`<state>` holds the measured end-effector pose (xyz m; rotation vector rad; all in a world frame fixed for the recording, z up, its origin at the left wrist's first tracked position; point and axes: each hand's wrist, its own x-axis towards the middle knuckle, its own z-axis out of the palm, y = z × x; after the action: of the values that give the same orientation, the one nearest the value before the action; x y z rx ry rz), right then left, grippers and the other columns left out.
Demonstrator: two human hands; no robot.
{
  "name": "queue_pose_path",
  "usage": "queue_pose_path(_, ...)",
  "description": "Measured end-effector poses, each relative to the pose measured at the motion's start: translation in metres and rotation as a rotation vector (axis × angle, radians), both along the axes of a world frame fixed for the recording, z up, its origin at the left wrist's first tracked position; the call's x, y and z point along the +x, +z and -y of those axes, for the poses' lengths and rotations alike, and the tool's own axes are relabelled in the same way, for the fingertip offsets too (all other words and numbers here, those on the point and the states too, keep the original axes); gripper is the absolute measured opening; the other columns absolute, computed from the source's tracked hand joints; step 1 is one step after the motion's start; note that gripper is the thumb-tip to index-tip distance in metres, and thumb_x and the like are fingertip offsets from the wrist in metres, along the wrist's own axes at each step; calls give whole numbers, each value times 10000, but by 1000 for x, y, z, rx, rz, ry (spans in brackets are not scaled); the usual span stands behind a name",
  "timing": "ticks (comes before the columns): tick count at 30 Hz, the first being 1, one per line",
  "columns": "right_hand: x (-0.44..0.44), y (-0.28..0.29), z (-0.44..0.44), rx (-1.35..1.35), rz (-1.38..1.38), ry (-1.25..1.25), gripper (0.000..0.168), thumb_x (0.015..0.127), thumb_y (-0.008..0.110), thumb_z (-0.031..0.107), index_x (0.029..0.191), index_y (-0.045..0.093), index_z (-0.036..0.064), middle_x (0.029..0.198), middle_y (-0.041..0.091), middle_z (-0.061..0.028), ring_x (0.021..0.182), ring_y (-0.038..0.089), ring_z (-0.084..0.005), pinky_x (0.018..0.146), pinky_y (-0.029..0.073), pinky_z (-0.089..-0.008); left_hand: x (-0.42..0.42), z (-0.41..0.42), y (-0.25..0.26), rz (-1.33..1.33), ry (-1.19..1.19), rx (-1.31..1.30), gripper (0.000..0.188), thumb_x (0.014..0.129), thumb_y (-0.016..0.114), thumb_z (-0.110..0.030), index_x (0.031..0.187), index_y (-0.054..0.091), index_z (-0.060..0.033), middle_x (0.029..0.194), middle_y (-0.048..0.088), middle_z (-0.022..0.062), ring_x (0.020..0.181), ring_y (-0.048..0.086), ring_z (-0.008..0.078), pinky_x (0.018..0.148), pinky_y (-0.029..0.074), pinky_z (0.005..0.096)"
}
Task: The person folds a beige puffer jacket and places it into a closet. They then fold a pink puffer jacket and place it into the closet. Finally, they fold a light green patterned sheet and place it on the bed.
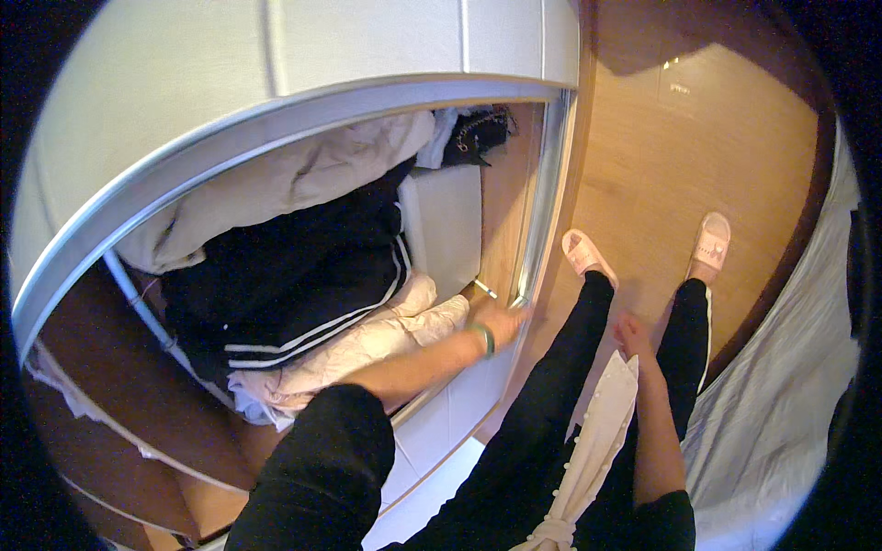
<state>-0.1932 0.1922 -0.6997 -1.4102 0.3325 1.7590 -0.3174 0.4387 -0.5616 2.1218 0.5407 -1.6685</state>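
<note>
My left hand point(499, 324), blurred, reaches across to the sliding-door edge of an open wardrobe; a green bracelet point(489, 341) circles its wrist. Whether its fingers grip the door edge cannot be made out. Near them lies a small white stick-like object point(486, 288). Inside the wardrobe hang a black garment with white stripes point(289, 275), a pale pink padded jacket point(372, 344) and a beige coat point(317, 172). My right hand point(627, 333) hangs low between my legs, fingers curled and blurred, partly behind the hanging end of a beige tie belt point(599, 434).
A white box point(444, 224) and a dark item with a chain point(482, 134) sit in the wardrobe. White door panels point(365, 41) and a metal track point(544, 206) border it. Pink slippers point(712, 237) stand on the wooden floor point(661, 158). Grey fabric point(765, 441) drapes at right.
</note>
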Motion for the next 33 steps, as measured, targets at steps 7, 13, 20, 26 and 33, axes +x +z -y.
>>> queue_pose_path(7, -1, -21, 98, 139, -9, -99, 215, 861, 494, 339, 880, 551, 132, 716, 522, 17, 649, 499, -83, 568, 402, -218, -54, 156, 129, -251, 717, -278, 776, 737, 601, -382, 1284, 253, 43, 1260, 370, 260, 1170, 388, 321, 965, 330, 351)
queue_pose_path(13, 82, 138, 88, 6, -376, -574, 349, 841, 542, 289, 1140, 477, 121, 1008, 566, -60, 825, 567, -167, 722, 478, -322, -54, 195, 170, -122, 610, -140, 677, 764, 556, -291, 1325, 237, -87, 1278, 354, 237, 1155, 382, 369, 948, 339, 400)
queue_pose_path(20, 69, 141, 150, 55, -181, -627, 436, 841, 524, 325, 1193, 428, 88, 1102, 514, -102, 1010, 500, -219, 838, 416, -326, -134, 208, 137, 125, 595, -264, 438, 776, 501, -193, 1192, 459, -64, 1134, 521, 197, 1064, 482, 339, 879, 387, 396)
queue_pose_path(26, 9, 108, 246, 76, 142, -442, 239, 795, 451, 271, 626, 433, 103, 578, 437, -9, 505, 434, -142, 484, 364, -282, -131, 165, 168, 346, 1160, -79, 407, 792, 508, -270, 1119, 513, -28, 1072, 570, 151, 983, 533, 259, 854, 407, 349)
queue_pose_path(33, -48, 146, 293, -93, 254, -102, 231, 814, 460, 284, 659, 446, 114, 614, 469, -10, 516, 446, -126, 478, 362, -269, -205, 153, 135, 537, 1185, 101, 402, 781, 536, -252, 1127, 489, -53, 985, 588, 156, 882, 552, 237, 777, 436, 349)
